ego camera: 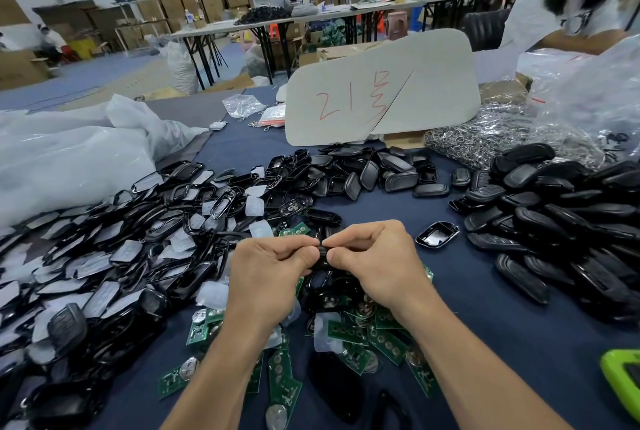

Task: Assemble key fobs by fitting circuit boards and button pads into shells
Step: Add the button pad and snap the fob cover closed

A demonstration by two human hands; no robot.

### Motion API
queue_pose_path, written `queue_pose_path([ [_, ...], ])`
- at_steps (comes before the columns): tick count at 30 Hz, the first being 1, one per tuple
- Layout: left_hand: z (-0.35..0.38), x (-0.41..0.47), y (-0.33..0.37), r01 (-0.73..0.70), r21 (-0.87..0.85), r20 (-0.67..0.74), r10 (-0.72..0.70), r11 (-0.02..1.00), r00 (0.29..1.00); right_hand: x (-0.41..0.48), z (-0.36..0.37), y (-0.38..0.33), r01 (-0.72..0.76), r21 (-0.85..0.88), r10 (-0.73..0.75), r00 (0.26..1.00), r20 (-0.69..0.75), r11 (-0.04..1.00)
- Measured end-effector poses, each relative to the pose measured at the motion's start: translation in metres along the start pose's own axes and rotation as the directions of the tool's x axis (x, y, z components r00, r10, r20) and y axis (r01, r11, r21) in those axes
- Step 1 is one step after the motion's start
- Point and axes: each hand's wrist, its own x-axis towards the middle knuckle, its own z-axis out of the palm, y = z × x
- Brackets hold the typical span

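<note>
Since the green circuit boards (349,332) are heaped by the table's (485,308) near edge, right under the wrists, work low over them. Left hand (273,267) and right hand (370,256) both pinch one black fob shell (322,253) just above. Squeeze evenly round the seam. It's mostly hidden; the long axis seems to run near-to-far, and I can't tell which way it faces.

Sign: grey card with red handwritten marks (381,94), propped upright.
Left: crumpled white plastic sacks (69,156).
Right corner: lime-green plastic object (621,383).
</note>
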Motion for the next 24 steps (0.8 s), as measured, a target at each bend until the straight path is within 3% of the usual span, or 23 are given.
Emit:
queue_pose_path([
  [3,0.001,-0.002,-0.002,-0.08,0.175,0.015,0.079,0.981,0.997,-0.004,0.0,-0.001,0.059,-0.177,-0.046,0.996,0.078,0.983],
  [6,0.004,-0.001,-0.002,-0.075,0.089,-0.064,0.081,0.993,0.995,-0.004,0.0,-0.004,0.13,-0.185,-0.13,0.991,0.015,0.974],
  [8,0.008,0.001,-0.001,-0.031,-0.073,-0.116,0.022,0.997,0.993,-0.005,0.004,-0.005,0.088,-0.001,-0.088,0.995,-0.046,0.996],
  [11,0.019,-0.001,0.002,0.085,-0.26,-0.038,-0.098,0.962,0.994,-0.01,0.015,-0.008,-0.054,0.376,0.072,0.997,-0.034,0.925],
  [14,0.026,-0.004,0.006,0.152,-0.388,-0.029,-0.176,0.909,0.984,-0.014,0.026,-0.008,-0.1,0.485,0.121,0.993,-0.012,0.869],
  [21,0.022,-0.002,0.005,0.168,-0.498,-0.041,-0.217,0.851,0.975,-0.015,0.03,-0.008,-0.1,0.451,0.096,0.995,0.032,0.887],
  [24,0.017,-0.002,0.003,0.166,-0.45,-0.018,-0.194,0.877,0.981,-0.014,0.023,-0.01,-0.062,0.314,0.037,0.996,0.084,0.947],
])
